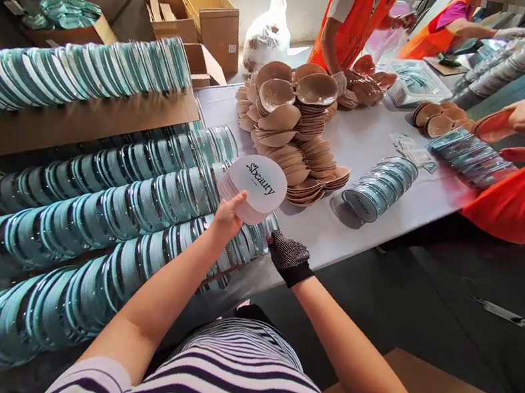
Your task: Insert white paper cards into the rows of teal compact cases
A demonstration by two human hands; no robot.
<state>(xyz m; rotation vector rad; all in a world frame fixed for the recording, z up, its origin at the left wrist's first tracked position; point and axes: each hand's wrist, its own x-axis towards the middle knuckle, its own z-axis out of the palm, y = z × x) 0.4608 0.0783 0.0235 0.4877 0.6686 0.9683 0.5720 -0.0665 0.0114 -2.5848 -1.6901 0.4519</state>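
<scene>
My left hand [228, 216] is closed on a stack of round white cards [254, 188] printed "beauty", held up over the table's near edge. My right hand [288, 257], in a dark dotted glove, rests at the near end of a row of round clear-and-teal cases [175, 198]; its fingers are tucked under the cases and mostly hidden. Several long rows of these cases lie side by side to my left.
A heap of tan cup-shaped pads [294, 134] fills the middle of the grey table [378, 142]. A short row of cases [380, 187] lies to the right. People in orange work at the far end and right side. Cardboard boxes [211, 25] stand behind.
</scene>
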